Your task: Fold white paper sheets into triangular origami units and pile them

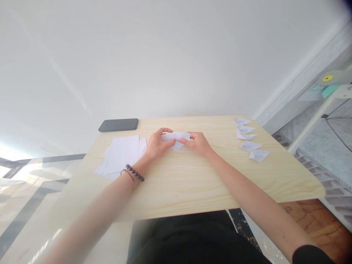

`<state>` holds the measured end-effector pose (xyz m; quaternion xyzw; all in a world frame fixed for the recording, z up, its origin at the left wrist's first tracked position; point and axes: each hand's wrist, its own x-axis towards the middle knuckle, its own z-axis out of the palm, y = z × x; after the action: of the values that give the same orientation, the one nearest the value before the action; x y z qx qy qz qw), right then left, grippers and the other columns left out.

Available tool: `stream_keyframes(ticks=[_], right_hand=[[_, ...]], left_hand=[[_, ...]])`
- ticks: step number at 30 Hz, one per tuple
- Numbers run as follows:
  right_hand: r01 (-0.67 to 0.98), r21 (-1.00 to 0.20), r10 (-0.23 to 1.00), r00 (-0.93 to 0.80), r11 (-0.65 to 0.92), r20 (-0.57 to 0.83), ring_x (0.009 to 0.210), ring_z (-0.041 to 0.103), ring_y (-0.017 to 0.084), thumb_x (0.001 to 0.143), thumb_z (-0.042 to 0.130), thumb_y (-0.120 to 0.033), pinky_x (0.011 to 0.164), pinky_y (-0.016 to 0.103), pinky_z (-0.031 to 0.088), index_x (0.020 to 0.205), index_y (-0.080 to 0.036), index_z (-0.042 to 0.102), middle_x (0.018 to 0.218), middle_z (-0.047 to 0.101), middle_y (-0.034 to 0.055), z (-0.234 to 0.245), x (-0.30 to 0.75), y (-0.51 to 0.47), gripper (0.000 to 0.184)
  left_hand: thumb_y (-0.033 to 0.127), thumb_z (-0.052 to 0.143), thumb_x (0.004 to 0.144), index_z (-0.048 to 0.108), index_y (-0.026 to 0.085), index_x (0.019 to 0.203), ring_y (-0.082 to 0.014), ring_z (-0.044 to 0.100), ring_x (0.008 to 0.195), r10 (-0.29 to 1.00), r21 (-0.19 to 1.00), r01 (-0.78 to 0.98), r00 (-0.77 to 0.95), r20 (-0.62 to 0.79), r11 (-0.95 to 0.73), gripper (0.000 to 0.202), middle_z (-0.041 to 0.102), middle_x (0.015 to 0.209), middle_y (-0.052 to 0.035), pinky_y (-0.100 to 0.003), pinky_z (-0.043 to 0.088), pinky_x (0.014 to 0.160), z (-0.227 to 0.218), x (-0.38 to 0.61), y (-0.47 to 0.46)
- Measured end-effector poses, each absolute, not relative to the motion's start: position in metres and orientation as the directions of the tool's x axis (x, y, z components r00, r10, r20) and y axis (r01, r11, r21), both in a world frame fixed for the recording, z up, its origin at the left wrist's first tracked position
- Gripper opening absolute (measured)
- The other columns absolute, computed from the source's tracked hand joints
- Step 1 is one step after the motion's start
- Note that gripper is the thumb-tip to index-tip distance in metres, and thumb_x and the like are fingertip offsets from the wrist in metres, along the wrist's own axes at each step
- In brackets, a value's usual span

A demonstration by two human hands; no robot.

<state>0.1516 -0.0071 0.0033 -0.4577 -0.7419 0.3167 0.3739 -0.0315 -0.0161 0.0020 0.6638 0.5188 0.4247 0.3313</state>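
My left hand and my right hand both pinch a small folded piece of white paper just above the middle of a light wooden table. The left fingers curl over its left end, and the right thumb and fingers close on its right end. A bead bracelet sits on my left wrist.
A stack of white paper sheets lies left of my hands. A dark phone rests at the table's far left edge. Several folded paper pieces lie in a row at the far right. A white wall stands behind the table.
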Motion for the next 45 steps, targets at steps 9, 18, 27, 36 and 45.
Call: stream_keyframes(ticks=[9, 18, 27, 36, 45], right_hand=[[0.375, -0.876, 0.927, -0.329, 0.305, 0.182, 0.064, 0.054, 0.014, 0.067, 0.058, -0.048, 0.055, 0.022, 0.038, 0.077, -0.014, 0.067, 0.07, 0.063, 0.0013, 0.001, 0.164, 0.003, 0.037], [0.277, -0.935, 0.928, -0.356, 0.221, 0.114, 0.073, 0.06, 0.017, 0.064, 0.062, -0.044, 0.064, 0.027, 0.045, 0.082, -0.014, 0.067, 0.082, 0.067, 0.0047, -0.004, 0.175, 0.012, 0.035], [0.263, -0.944, 0.931, -0.352, 0.201, 0.1, 0.078, 0.061, 0.019, 0.063, 0.063, -0.043, 0.067, 0.028, 0.046, 0.083, -0.015, 0.066, 0.086, 0.068, 0.0052, -0.003, 0.178, 0.013, 0.035], [0.322, -0.902, 0.939, -0.281, 0.286, 0.197, 0.07, 0.058, 0.017, 0.067, 0.059, -0.046, 0.06, 0.025, 0.043, 0.081, -0.015, 0.066, 0.077, 0.065, 0.0032, -0.008, 0.163, 0.003, 0.035], [0.469, -0.805, 0.92, -0.316, 0.363, 0.231, 0.049, 0.037, 0.008, 0.067, 0.055, -0.047, 0.044, 0.02, 0.026, 0.062, -0.015, 0.058, 0.052, 0.045, -0.0024, -0.003, 0.151, -0.008, 0.032]], left_hand=[[0.035, 0.06, 0.065, 0.057, 0.015, 0.102, -0.0085, 0.048, 0.05, 0.967, 0.915, 0.343, 0.205, 0.149, -0.214, 0.042, 0.062, 0.071, -0.0022, -0.019, 0.033, 0.045, 0.004, -0.034, -0.013], [0.028, 0.057, 0.068, 0.045, 0.014, 0.123, -0.0073, 0.048, 0.049, 0.934, 0.955, 0.264, 0.356, 0.03, -0.131, 0.058, 0.064, 0.066, 0.0001, -0.02, 0.034, 0.048, 0.007, -0.041, -0.013], [0.03, 0.062, 0.068, 0.033, 0.01, 0.129, -0.0189, 0.058, 0.092, 0.874, 0.996, 0.059, 0.485, 0.026, -0.062, 0.07, 0.065, 0.096, -0.0118, -0.031, 0.042, 0.081, 0.005, -0.044, -0.012], [0.037, 0.062, 0.068, 0.053, 0.014, 0.107, -0.0167, 0.058, 0.079, 0.94, 0.978, 0.17, 0.336, 0.06, -0.123, 0.047, 0.064, 0.091, -0.007, -0.027, 0.045, 0.068, 0.003, -0.034, -0.014], [0.045, 0.061, 0.065, 0.063, 0.016, 0.081, -0.0132, 0.053, 0.063, 0.978, 0.913, 0.369, 0.174, 0.119, -0.176, 0.034, 0.062, 0.071, -0.0011, -0.022, 0.039, 0.053, 0.004, -0.031, -0.018]])
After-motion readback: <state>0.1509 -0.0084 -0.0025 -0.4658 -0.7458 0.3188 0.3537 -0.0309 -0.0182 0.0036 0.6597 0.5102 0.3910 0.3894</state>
